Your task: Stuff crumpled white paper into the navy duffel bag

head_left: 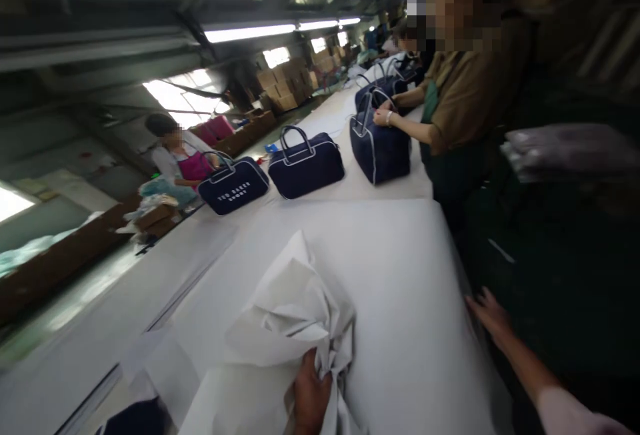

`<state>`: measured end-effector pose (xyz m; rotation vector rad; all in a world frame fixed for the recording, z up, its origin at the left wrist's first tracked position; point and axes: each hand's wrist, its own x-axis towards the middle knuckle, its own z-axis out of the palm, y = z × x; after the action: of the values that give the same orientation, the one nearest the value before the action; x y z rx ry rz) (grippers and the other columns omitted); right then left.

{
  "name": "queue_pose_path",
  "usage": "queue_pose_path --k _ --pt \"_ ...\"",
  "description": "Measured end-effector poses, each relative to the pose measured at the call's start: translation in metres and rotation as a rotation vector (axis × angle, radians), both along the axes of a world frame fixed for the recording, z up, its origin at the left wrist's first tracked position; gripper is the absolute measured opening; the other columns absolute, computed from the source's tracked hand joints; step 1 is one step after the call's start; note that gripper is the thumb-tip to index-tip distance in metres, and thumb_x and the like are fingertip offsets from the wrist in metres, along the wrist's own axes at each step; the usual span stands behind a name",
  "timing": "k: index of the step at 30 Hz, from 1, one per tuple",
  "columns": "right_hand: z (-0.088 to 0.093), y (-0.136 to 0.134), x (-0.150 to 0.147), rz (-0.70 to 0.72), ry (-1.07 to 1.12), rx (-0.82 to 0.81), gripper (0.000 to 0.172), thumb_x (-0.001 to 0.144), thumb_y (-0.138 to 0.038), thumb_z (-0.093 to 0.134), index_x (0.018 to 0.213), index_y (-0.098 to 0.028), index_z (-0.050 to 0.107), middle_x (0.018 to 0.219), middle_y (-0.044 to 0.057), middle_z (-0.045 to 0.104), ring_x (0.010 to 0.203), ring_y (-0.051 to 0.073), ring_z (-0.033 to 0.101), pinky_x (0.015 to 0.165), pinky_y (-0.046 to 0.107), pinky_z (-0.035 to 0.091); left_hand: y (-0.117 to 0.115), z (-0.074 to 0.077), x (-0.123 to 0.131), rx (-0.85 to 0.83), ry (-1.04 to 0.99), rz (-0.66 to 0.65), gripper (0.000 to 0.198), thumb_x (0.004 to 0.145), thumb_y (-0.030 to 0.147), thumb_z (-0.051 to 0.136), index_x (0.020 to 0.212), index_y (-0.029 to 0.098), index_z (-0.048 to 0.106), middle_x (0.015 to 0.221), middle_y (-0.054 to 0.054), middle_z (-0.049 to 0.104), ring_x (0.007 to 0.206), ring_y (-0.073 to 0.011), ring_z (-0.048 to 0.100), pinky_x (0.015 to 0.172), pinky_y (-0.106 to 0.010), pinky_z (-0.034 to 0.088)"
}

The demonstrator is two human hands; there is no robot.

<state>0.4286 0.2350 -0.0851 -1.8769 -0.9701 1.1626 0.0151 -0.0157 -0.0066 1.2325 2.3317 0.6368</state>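
My left hand (311, 395), low in the middle of the head view, is closed around a bunched part of a crumpled white sheet (295, 288). Whether the sheet is paper or stiff cloth I cannot tell. Its gathered folds rise above my fist, and the rest spreads toward me. At the table's right edge is my right hand (490, 315), slightly blurred, with its fingers apart and nothing in them. It is close to the white covering (400, 275) that hangs over that edge.
Navy bags with white trim (306, 167) stand across the long table, one lettered bag (234, 187) at left. A co-worker at right has both hands on another navy bag (381, 148). Another person (175, 155) is at far left. Dark navy material (135, 418) lies lower left.
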Motion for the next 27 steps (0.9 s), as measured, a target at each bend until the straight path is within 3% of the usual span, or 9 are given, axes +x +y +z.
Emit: queue_pose_path --k 2,7,12,17,20,23,25,27 --pt "0.009 -0.011 0.006 -0.051 0.101 -0.069 0.081 0.084 -0.035 0.058 0.154 -0.007 0.030 0.135 0.023 0.057 0.127 0.031 0.055 0.113 0.041 0.043 0.002 0.003 -0.001 0.008 -0.002 -0.035 0.058 0.076 0.019 0.047 0.131 0.000 0.046 0.133 -0.025 0.058 0.127 -0.0319 0.055 0.113 -0.041 0.040" --pt "0.010 -0.010 0.006 -0.107 0.081 -0.015 0.071 0.084 -0.026 0.066 0.148 -0.006 0.041 0.126 0.019 0.064 0.112 0.024 0.067 0.097 0.030 0.054 0.005 0.006 -0.003 -0.009 0.072 -0.072 0.058 0.080 0.034 0.044 0.130 0.004 0.046 0.122 -0.025 0.063 0.113 -0.0361 0.063 0.100 -0.045 0.050" --pt "0.013 -0.009 0.004 -0.075 -0.159 0.024 0.066 0.084 -0.024 0.066 0.145 -0.009 0.046 0.120 0.015 0.069 0.108 0.023 0.067 0.094 0.030 0.052 0.006 0.007 -0.004 -0.137 0.127 -0.042 0.064 0.081 0.038 0.050 0.137 0.009 0.042 0.118 -0.021 0.065 0.107 -0.0372 0.067 0.089 -0.043 0.054" --pt "0.036 -0.014 -0.010 0.038 -0.480 0.088 0.045 0.090 -0.014 0.049 0.133 -0.014 0.062 0.103 0.018 0.073 0.104 0.032 0.065 0.099 0.045 0.044 0.008 0.013 -0.001 -0.240 0.155 -0.033 0.062 0.088 0.036 0.048 0.143 0.010 0.037 0.121 -0.023 0.065 0.104 -0.0385 0.068 0.086 -0.045 0.054" --pt "0.060 -0.017 -0.010 0.088 -0.596 0.169 0.052 0.085 -0.003 0.044 0.135 -0.011 0.060 0.107 0.019 0.071 0.109 0.030 0.063 0.107 0.043 0.037 0.008 0.012 0.000 -0.201 0.167 -0.037 0.063 0.087 0.034 0.049 0.144 0.009 0.036 0.122 -0.023 0.064 0.106 -0.0388 0.067 0.086 -0.045 0.055" --pt "0.099 -0.022 -0.010 0.039 -0.662 0.258 0.054 0.088 -0.005 0.040 0.140 -0.010 0.055 0.119 0.019 0.068 0.115 0.029 0.060 0.111 0.041 0.034 0.006 0.006 -0.003 -0.145 0.165 -0.050 0.064 0.085 0.032 0.051 0.143 0.008 0.038 0.124 -0.025 0.063 0.106 -0.0390 0.067 0.087 -0.044 0.055" --pt "0.131 -0.025 -0.020 -0.032 -0.572 0.392 0.049 0.093 -0.014 0.043 0.140 -0.015 0.055 0.119 0.016 0.069 0.114 0.028 0.061 0.107 0.040 0.040 0.005 0.002 -0.005 -0.136 0.165 -0.048 0.065 0.084 0.032 0.051 0.143 0.008 0.038 0.123 -0.025 0.063 0.105 -0.0392 0.067 0.089 -0.046 0.054" --pt "0.162 -0.030 -0.040 -0.060 -0.271 0.478 0.044 0.089 -0.022 0.055 0.133 -0.017 0.062 0.112 0.011 0.073 0.106 0.026 0.066 0.100 0.037 0.047 0.005 0.001 -0.007 -0.118 0.144 -0.050 0.066 0.085 0.034 0.049 0.144 0.009 0.036 0.123 -0.024 0.063 0.107 -0.0391 0.067 0.091 -0.047 0.053"
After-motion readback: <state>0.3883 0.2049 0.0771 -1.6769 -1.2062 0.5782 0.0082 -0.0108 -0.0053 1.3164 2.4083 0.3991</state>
